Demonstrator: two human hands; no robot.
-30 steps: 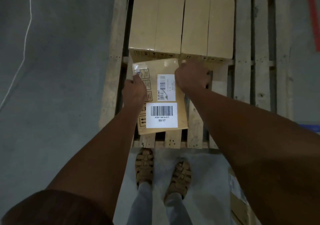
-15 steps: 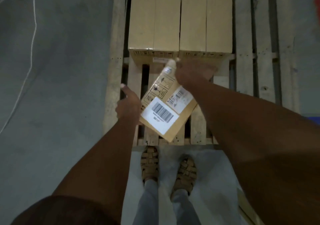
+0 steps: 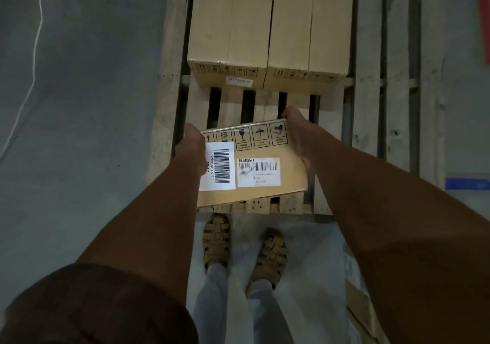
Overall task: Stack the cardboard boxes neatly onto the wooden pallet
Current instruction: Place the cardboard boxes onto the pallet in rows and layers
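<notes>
Head view looked down on a grey concrete floor (image 3: 79,105) in dim light, with a wooden pallet (image 3: 368,105) of bare slats lying on it. Beyond both hands, two cardboard boxes (image 3: 270,25) stood touching side by side on the pallet's far part. Between the hands, a labelled box (image 3: 265,192) was held over the pallet's near slats, barcode stickers facing up. The left hand (image 3: 189,147) gripped its left edge, fingers curled round the far corner; the right hand (image 3: 297,134) clasped its right edge. Left of the left hand, a white cord (image 3: 34,60) ran across the floor. Below the box stood sandalled feet (image 3: 216,240).
</notes>
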